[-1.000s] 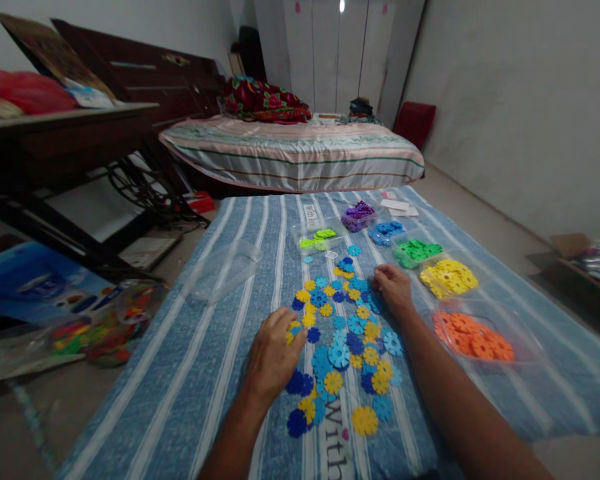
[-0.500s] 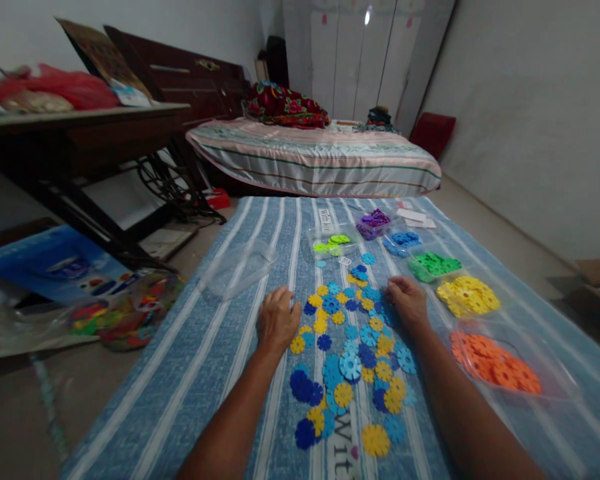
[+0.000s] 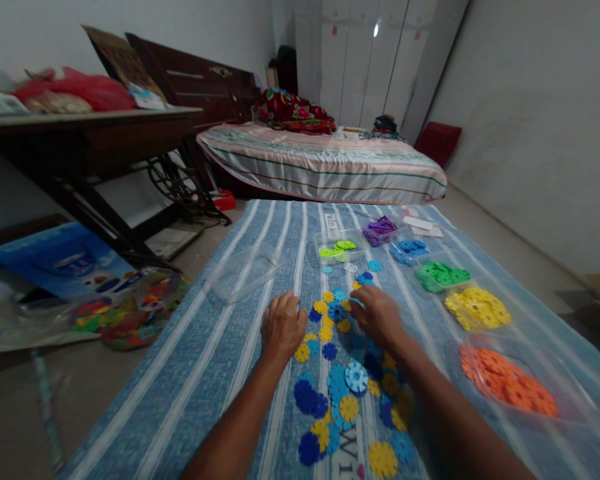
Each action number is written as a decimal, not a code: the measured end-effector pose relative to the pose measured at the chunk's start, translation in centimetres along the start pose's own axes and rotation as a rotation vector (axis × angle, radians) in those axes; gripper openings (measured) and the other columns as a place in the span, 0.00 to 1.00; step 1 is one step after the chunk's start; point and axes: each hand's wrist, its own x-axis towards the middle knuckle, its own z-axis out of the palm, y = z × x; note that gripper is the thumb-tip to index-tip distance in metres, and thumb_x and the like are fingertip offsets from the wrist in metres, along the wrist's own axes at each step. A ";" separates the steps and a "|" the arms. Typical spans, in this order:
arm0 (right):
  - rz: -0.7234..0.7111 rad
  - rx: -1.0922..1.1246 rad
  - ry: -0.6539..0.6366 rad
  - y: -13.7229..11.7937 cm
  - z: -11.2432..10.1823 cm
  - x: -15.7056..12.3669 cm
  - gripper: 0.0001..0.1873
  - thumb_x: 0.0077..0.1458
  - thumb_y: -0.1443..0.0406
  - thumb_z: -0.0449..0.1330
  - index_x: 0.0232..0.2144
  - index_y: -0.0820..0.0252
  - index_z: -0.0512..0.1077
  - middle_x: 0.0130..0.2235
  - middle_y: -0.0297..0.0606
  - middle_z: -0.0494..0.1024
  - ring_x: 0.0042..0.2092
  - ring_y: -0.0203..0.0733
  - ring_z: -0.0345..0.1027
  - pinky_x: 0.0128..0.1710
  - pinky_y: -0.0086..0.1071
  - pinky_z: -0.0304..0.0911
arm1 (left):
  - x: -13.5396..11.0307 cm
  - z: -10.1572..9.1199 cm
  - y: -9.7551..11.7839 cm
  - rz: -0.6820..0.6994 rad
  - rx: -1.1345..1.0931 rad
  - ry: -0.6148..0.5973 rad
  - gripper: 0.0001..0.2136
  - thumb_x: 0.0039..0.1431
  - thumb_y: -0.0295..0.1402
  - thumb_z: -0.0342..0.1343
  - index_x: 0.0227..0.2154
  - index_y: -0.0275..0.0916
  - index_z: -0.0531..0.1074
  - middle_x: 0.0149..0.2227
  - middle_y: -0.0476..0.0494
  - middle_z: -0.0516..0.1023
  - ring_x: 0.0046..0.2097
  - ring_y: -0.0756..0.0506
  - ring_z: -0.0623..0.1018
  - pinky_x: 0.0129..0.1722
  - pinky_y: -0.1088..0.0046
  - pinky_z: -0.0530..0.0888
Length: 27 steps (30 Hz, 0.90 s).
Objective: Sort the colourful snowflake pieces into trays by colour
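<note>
A loose spread of snowflake discs, among them a yellow disc (image 3: 383, 460), a light blue disc (image 3: 356, 378) and a dark blue disc (image 3: 309, 449), covers the middle of the striped cloth (image 3: 180, 373). Left of the spread, my left hand (image 3: 284, 325) rests palm down with fingers loosely bent, close to the yellow and dark blue discs, and nothing shows in it. My right hand (image 3: 380, 315) reaches over the discs from the right. Its thumb and forefinger are apart beside a medium blue disc (image 3: 337, 311); its other fingertips are partly hidden.
An empty clear tray (image 3: 245, 272) stands at left. Along the far and right side are boxes of lime discs (image 3: 338, 251), purple discs (image 3: 380, 230), blue discs (image 3: 409, 251), green discs (image 3: 443, 275), yellow discs (image 3: 479, 308) and orange discs (image 3: 509, 380). A bed (image 3: 325, 163) lies beyond.
My right hand has moved left from the right edge of the spread to above its discs. My left hand stays about where it was on the cloth. The view has shifted slightly.
</note>
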 end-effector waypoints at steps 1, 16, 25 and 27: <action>-0.046 -0.039 -0.065 -0.9 0.0 0.3 0.10 0.59 0.63 0.54 0.34 0.56 0.76 0.40 0.43 0.77 0.43 0.45 0.68 0.40 0.33 0.59 | 0.0 0.0 0.0 0.001 0.000 0.000 0.09 0.60 0.31 0.49 0.40 0.38 0.72 0.49 0.36 0.76 0.51 0.37 0.73 0.51 0.57 0.71; 0.006 -0.156 -0.290 -3.9 0.9 1.5 0.11 0.53 0.61 0.63 0.38 0.60 0.75 0.43 0.44 0.75 0.48 0.48 0.66 0.45 0.36 0.58 | 0.1 0.7 -0.9 0.033 -0.017 0.093 0.09 0.59 0.32 0.49 0.39 0.37 0.72 0.47 0.35 0.77 0.51 0.36 0.74 0.51 0.56 0.72; 0.281 0.300 -0.159 -1.4 0.8 1.9 0.05 0.51 0.62 0.62 0.26 0.57 0.75 0.26 0.32 0.77 0.30 0.38 0.69 0.28 0.27 0.54 | 0.2 1.1 -1.6 0.071 -0.015 0.131 0.09 0.59 0.33 0.49 0.38 0.37 0.72 0.47 0.36 0.77 0.50 0.37 0.75 0.49 0.57 0.73; 0.407 0.502 -0.057 0.3 0.8 2.4 0.09 0.49 0.60 0.62 0.21 0.58 0.72 0.20 0.30 0.73 0.24 0.36 0.66 0.23 0.26 0.53 | 0.2 1.2 -1.7 0.073 -0.012 0.130 0.09 0.59 0.33 0.49 0.38 0.37 0.72 0.46 0.36 0.77 0.49 0.36 0.75 0.49 0.57 0.73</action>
